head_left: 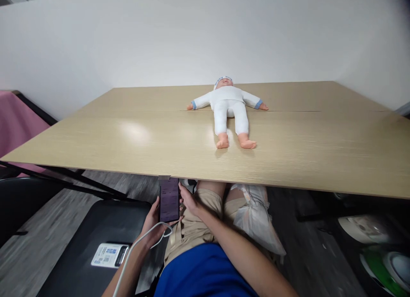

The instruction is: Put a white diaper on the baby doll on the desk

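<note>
1 phone (pixel 169 200), grasped by L hand (pixel 154 222) & R hand (pixel 190 202), fingers (pixel 156 204) at edges; 1 doll (pixel 228 100), wht-clad, on bench (pixel 96 137).

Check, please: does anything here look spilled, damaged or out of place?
Nothing looks spilled; the doll and phone show no visible damage. Slightly odd: crumpled translucent plastic lies over the person's right thigh, an unusual place for it.
</note>
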Demonstrator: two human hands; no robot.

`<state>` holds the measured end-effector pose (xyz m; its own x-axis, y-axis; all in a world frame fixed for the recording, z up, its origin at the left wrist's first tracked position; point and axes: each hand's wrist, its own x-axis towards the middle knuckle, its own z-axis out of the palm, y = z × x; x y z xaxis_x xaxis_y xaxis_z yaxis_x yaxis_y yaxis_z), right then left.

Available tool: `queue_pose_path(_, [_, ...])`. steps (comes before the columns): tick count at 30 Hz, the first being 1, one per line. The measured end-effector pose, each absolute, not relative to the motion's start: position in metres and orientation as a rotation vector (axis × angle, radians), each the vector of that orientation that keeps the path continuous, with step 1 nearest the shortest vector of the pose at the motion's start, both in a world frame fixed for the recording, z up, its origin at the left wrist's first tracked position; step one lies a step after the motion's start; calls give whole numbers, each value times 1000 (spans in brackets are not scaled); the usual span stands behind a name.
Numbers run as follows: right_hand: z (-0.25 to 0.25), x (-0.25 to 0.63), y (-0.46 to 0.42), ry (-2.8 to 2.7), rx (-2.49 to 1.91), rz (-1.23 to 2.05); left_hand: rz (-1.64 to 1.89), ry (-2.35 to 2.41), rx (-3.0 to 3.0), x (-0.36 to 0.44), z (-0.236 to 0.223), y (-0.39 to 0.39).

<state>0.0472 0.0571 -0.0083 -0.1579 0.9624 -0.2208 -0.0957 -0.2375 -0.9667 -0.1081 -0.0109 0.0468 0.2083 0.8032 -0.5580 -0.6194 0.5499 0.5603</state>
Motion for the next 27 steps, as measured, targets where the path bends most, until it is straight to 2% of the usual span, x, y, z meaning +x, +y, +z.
queue_pose_path(4, [-9,45,58,-1083,-1053,1844,1016,915,228,-110,50,-10])
queue_pose_path(11, [-13,39,65,-1168,-940,1598,1032,911,264,-124,49,-5])
queue_pose_path(20, [-13,41,69,-1143,-730,1653,1080,944,287,-142,45,-5])
queue_pose_path(27, [-7,43,70,-1033,-784,1768,1119,975,246,-156,36,-4])
